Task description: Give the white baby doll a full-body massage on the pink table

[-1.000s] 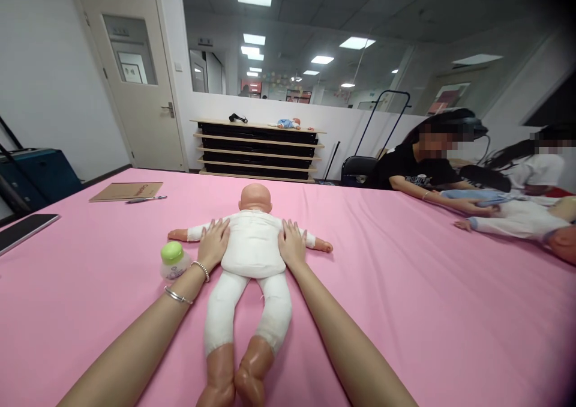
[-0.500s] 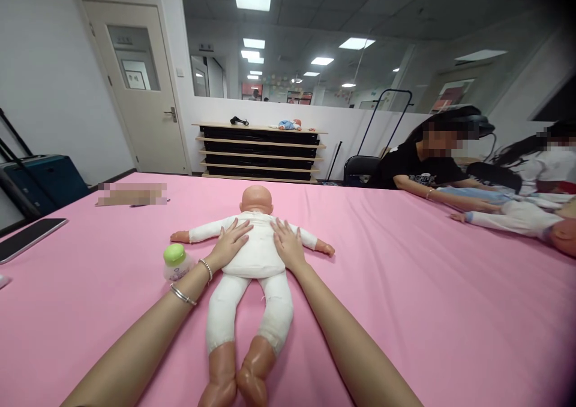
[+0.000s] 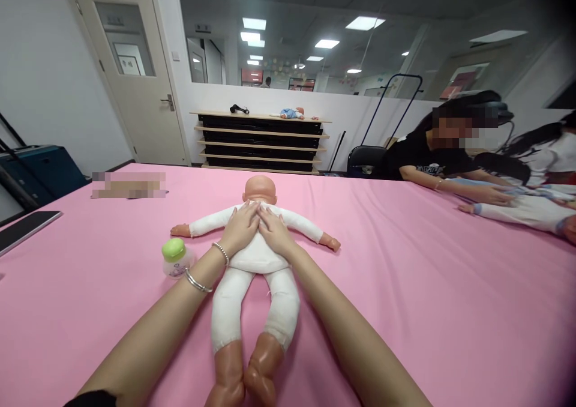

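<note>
Baby doll (image 3: 258, 257) lies face down in the middle of the pink worktop (image 3: 405, 287), both hands flat on its upper back.

The doll, in a white cloth suit, has its arms flung out to the sides, its bare head pointing away and its feet toward the viewer. The left hand (image 3: 243, 227) and right hand (image 3: 272, 230) rest side by side between the shoulders, thumbs touching near the neck, fingers (image 3: 252, 212) loosely spread and pressing on the cloth, gripping nothing. As a judgement, the stroking of the back is in mid-course, the hands at the top of the back, with the lower back and legs uncovered. A green-capped bottle (image 3: 174, 258) stands capped just beside the doll's left side.
</note>
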Available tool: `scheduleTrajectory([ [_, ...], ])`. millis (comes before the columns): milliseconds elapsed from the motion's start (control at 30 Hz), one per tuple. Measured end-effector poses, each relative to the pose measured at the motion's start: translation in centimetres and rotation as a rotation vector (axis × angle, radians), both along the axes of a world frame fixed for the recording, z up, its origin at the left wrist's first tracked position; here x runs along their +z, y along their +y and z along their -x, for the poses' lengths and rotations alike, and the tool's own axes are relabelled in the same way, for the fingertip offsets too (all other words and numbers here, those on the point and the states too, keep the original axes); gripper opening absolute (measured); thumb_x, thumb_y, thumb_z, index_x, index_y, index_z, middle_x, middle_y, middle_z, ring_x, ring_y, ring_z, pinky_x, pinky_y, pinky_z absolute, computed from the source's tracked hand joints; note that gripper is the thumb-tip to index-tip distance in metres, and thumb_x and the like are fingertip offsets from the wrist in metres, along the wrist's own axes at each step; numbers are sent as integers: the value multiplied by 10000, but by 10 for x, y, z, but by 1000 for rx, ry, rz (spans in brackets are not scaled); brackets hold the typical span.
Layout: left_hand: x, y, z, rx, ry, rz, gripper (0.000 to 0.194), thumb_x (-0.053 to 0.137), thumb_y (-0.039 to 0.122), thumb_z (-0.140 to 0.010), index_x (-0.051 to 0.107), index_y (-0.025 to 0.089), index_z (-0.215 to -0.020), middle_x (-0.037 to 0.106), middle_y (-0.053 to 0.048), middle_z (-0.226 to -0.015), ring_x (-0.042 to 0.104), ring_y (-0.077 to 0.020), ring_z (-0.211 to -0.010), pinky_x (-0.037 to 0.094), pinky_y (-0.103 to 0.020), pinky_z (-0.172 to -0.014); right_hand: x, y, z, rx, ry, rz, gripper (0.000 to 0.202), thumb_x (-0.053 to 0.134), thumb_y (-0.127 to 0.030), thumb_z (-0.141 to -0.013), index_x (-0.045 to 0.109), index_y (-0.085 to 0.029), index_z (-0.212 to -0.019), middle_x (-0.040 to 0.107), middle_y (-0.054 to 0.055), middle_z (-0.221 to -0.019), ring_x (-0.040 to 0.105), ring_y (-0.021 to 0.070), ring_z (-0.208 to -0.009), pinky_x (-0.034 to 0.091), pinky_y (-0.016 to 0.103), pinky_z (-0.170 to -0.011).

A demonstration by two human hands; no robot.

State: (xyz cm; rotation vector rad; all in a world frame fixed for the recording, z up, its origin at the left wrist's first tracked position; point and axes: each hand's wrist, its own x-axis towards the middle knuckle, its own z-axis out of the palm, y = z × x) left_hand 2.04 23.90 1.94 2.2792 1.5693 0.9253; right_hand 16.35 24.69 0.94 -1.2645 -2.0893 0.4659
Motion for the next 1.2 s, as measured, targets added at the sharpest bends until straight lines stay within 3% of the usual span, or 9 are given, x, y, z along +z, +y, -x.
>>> scheduleTrajectory([
  [167,-20,12,12,78,67,153,505,278,482,-907,334,331,-1386,184,7,-1508,100,-285,-1396,116,-620,-1061,-15,8,-5,-63,-82,24,437,343,-349,-908,422,-288,-1333,278,0,-1475,180,204,-1388,43,537,-1111],
  [333,-40,16,41,347,140,117,605,235,526,-899,354,199,-1394,349,-79,-1445,191,-283,-1376,104,-533,-1107,-33,14,-45,-532,-200,-41,474,296,-308,-915,432,-122,-1329,394,104,-1411,286,229,-1342,89,482,-1119],
  [500,-44,14,48,601,135,-69,510,284,386,-899,505,116,-1271,394,-141,-1407,150,-307,-1383,12,-613,-1076,-37,13,-64,-874,-198,-178,449,311,-292,-889,555,-81,-1201,427,174,-1371,253,329,-1335,29,612,-1062],
  [600,-40,15,46,499,13,-232,474,272,308,-899,488,136,-1284,412,-119,-1400,222,-253,-1370,81,-551,-1106,-34,13,-53,-617,-147,-278,485,289,-236,-879,430,-98,-1322,315,134,-1450,240,247,-1358,106,514,-1106],
  [733,-40,18,48,122,-144,-232,464,241,321,-915,490,184,-1282,434,-50,-1394,332,-160,-1323,215,-403,-1115,-35,13,-44,-194,-168,-213,474,219,-230,-910,406,-210,-1345,388,30,-1422,303,152,-1335,161,425,-1122],
  [833,-44,19,52,0,-142,-109,461,259,367,-918,519,192,-1256,456,-45,-1377,309,-182,-1337,197,-440,-1115,-37,14,-52,-286,-235,-143,459,268,-241,-908,422,-182,-1337,413,63,-1404,338,193,-1317,131,454,-1119],
  [967,-34,16,51,91,-123,-7,452,304,362,-910,509,184,-1272,440,-66,-1386,230,-239,-1369,129,-531,-1105,-28,12,-53,-457,-132,-75,472,270,-257,-912,410,-114,-1339,393,108,-1410,292,214,-1344,74,479,-1125],
  [1100,-12,9,29,-17,-171,-16,513,330,389,-900,408,164,-1355,352,-77,-1443,206,-203,-1378,174,-433,-1122,-8,2,-26,-145,92,-25,489,263,-300,-921,356,-152,-1378,255,68,-1482,215,152,-1377,181,389,-1129],
  [1200,-4,2,9,-181,-33,72,502,283,409,-912,373,236,-1375,316,-35,-1462,208,-192,-1378,117,-467,-1123,-2,-6,-7,56,18,52,459,305,-280,-910,385,-247,-1361,305,13,-1465,235,151,-1369,150,444,-1130],
])
